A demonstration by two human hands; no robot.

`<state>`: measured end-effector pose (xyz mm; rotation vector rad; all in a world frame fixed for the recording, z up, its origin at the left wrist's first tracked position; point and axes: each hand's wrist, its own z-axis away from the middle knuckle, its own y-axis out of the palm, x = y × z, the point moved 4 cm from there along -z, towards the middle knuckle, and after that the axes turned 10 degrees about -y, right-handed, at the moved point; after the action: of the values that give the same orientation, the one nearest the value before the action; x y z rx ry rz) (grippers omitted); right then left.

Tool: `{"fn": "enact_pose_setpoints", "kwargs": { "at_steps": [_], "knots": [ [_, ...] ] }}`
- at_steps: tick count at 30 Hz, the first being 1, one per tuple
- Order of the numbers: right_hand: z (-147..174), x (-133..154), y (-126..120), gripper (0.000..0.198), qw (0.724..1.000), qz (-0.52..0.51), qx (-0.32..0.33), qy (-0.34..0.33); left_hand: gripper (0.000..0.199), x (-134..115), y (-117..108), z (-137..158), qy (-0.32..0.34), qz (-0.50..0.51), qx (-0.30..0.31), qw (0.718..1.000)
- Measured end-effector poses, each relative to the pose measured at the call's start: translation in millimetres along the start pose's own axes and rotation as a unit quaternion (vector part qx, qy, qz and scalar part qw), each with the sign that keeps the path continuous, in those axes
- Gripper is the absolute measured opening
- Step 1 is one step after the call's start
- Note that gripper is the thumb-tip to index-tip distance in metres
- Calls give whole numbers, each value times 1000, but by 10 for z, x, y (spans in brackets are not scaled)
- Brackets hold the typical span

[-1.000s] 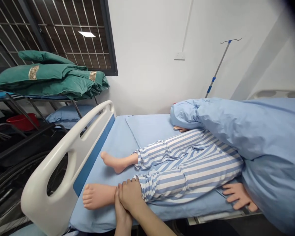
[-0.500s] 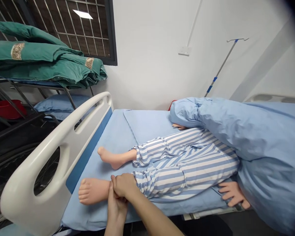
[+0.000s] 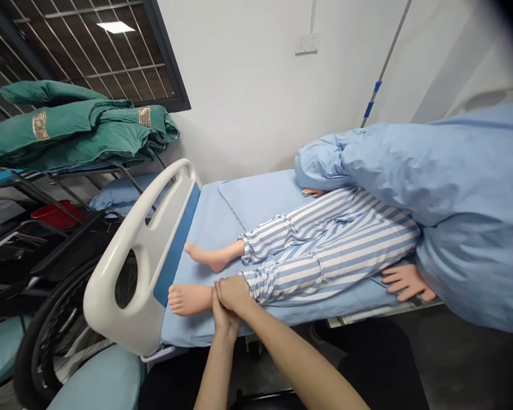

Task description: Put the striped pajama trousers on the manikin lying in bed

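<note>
A manikin in blue-and-white striped trousers (image 3: 320, 250) lies on a hospital bed, its feet toward the footboard. My right hand (image 3: 235, 292) wraps over the top of the nearer ankle, just below the trouser cuff. From the near side and underneath, my left hand (image 3: 224, 318) grips the same ankle; its fingers are partly hidden. The bare near foot (image 3: 190, 299) sticks out beyond my hands, toes up. The other foot (image 3: 211, 255) rests on the sheet, apart from my hands. A blue quilt (image 3: 393, 165) covers the upper body, with a manikin hand (image 3: 407, 281) showing beneath it.
A white footboard (image 3: 111, 273) closes the bed's left end. Beyond it stand a wheelchair (image 3: 38, 347), a teal stool (image 3: 100, 378) and a rack with folded green bedding (image 3: 89, 128). An IV pole (image 3: 385, 68) rises behind the bed.
The view has tilted down and shifted, so the bed's near edge, stools and floor show more. Both hands keep the same hold on the ankle.
</note>
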<state>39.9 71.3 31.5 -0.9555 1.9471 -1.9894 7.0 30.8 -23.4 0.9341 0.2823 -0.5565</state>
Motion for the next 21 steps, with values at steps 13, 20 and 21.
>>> {"fn": "enact_pose_setpoints", "kwargs": {
  "at_steps": [13, 20, 21],
  "knots": [
    [-33, -53, 10, 39, 998, -46, 51, 14, 45, -3, -57, -42, -12, -18, -51, 998],
    [-69, -49, 21, 39, 998, -9, 66, 6, 44, 3, -118, -66, -35, -23, -71, 997],
    [-75, -46, 22, 40, 998, 0, 69, 5, 44, 3, -126, -69, -37, -26, -70, 997]
  ]
}}
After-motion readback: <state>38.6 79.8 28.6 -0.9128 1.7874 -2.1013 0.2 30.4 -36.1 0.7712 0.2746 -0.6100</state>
